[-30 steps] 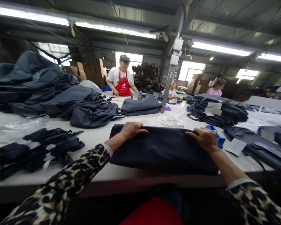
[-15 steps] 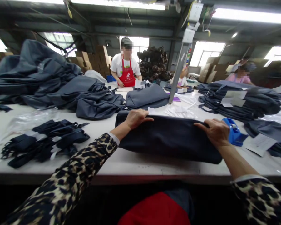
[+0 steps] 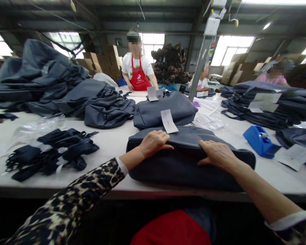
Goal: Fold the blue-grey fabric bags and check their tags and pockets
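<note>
Worktop (image 3: 111, 136), flat and white, carried everything around a dark navy, smooth-faced fabric bag (image 3: 188, 166), the landmark here, which lay lengthwise near the front edge. Left of the bag and farther back rose a big, crumpled heap of slate-blue fabric bags (image 3: 48, 78). Beyond the bag, on the far side, stood a person in a white shirt and red bib apron (image 3: 139, 73). To the bag's right and farther back sat a stack of folded, dark blue fabric bags (image 3: 267, 105) with white papers on top. Just behind the bag rested a plump, slate-blue fabric bag (image 3: 153, 110). Left of the bag lay a tangled bundle of black fabric straps (image 3: 73, 146) bound with white bands. On its right was a blue plastic tape dispenser (image 3: 260, 139). The left hand (image 3: 155, 142) was closed on the bag's upper front edge; the right hand (image 3: 215, 153) was partly open against that edge, its thumb spread down the front. Smallest, a white printed paper tag (image 3: 169, 120) stood up at the bag's back, between it and the plump one.
</note>
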Demonstrator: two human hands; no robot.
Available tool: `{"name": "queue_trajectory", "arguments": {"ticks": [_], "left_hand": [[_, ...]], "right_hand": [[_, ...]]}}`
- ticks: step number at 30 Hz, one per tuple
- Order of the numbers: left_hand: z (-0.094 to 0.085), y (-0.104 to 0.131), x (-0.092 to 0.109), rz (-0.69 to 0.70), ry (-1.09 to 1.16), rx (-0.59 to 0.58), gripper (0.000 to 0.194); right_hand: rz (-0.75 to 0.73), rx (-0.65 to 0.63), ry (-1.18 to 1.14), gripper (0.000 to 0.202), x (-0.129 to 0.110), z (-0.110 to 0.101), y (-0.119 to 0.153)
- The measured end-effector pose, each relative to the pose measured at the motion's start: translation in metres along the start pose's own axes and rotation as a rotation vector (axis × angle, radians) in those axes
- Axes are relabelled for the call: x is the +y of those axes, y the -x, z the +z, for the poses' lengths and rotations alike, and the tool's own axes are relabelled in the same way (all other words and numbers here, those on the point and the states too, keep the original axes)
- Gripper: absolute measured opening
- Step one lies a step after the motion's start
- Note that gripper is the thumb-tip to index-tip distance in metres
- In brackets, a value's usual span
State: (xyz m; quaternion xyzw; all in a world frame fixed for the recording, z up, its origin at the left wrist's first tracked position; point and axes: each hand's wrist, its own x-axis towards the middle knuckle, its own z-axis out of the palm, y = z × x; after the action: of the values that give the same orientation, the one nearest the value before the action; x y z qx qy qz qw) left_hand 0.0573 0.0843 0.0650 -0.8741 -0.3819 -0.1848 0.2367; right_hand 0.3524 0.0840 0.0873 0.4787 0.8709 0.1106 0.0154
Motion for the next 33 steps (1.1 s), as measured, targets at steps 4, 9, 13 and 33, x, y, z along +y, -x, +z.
{"name": "queue_trajectory", "arguments": {"ticks": [4,9,13,33], "left_hand": [[-0.007,0.027,0.06,0.101,0.187,0.045,0.021],[0.046,0.05,0.093,-0.098,0.572,-0.255,0.011],[0.082,0.052,0.085,-0.246,0.631,-0.221,0.003],[0.062,-0.005,0.135,0.059,1.037,-0.33,0.03]], "right_hand": [[0.028,0.045,0.002,0.031,-0.01,0.003,-0.002],[-0.056,0.157,0.02,0.023,-0.011,-0.001,0.005],[-0.17,0.278,0.123,0.007,-0.03,0.009,0.026],[-0.134,0.129,0.02,0.017,0.01,0.005,0.026]]}}
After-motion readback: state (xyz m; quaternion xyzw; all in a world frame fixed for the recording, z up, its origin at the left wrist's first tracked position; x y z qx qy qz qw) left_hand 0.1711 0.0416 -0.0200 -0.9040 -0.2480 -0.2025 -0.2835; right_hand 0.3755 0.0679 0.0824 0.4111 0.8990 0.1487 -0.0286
